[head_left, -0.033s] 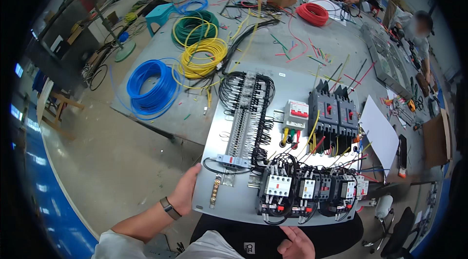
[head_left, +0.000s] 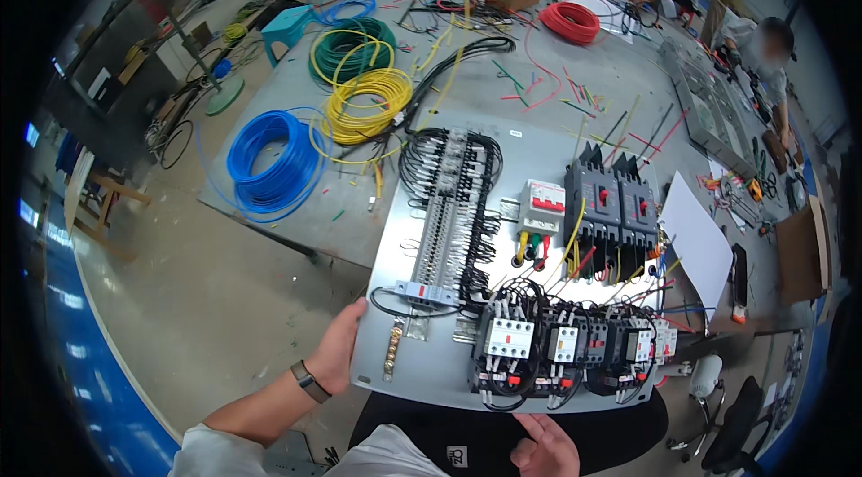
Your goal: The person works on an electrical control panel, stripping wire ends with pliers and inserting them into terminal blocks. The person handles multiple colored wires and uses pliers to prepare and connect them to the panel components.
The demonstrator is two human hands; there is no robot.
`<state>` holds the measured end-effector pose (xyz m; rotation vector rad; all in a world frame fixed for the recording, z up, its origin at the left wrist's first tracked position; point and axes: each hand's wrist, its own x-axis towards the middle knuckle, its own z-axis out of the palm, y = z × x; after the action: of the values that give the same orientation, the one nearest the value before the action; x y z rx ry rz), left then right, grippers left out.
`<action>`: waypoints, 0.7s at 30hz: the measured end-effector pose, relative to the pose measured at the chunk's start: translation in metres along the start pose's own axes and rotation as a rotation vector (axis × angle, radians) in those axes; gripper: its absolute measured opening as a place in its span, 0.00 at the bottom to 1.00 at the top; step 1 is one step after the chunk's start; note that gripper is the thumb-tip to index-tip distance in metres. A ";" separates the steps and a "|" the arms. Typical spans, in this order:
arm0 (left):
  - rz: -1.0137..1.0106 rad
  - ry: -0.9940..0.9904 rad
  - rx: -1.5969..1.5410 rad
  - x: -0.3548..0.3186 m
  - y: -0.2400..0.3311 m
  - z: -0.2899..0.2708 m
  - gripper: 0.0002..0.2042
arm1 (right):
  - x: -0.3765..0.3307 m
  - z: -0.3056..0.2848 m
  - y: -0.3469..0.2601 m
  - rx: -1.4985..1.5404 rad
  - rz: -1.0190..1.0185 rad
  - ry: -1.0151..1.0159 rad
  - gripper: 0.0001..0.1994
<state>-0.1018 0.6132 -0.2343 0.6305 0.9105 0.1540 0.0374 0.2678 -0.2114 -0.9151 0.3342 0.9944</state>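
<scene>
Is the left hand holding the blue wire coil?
No, the left hand grips the metal panel's left edge; the blue wire coil lies apart.

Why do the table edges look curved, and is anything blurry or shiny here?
Head view: the fisheye lens bends the grey worktable edges and darkens the corners; the grey metal mounting panel at the left hand shows mild glare; a far person's face is blurred.

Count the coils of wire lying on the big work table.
4 clear ones: blue coil at the table's left edge, yellow coil beside it, green coil behind the yellow, red coil at the far end. Clutter farther back may hide more.
</scene>
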 end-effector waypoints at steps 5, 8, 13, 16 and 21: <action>0.037 -0.075 -0.004 0.013 -0.003 -0.012 0.29 | 0.007 -0.006 0.014 0.026 -0.020 -0.065 0.31; 0.033 -0.076 0.009 0.017 -0.008 -0.014 0.28 | 0.015 0.011 0.013 -0.098 -0.044 0.065 0.35; 0.034 0.020 0.159 0.043 -0.035 -0.042 0.30 | 0.040 -0.014 0.029 -0.068 -0.025 0.098 0.29; 0.143 0.072 0.375 0.039 -0.041 -0.055 0.27 | 0.045 -0.031 0.034 -0.090 -0.018 0.088 0.25; 0.471 0.219 0.716 0.014 -0.010 -0.071 0.13 | 0.027 -0.037 -0.011 -0.426 0.121 0.027 0.23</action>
<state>-0.1493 0.6421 -0.2815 1.5177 1.0143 0.3273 0.0670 0.2519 -0.2446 -1.3060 0.2039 1.1898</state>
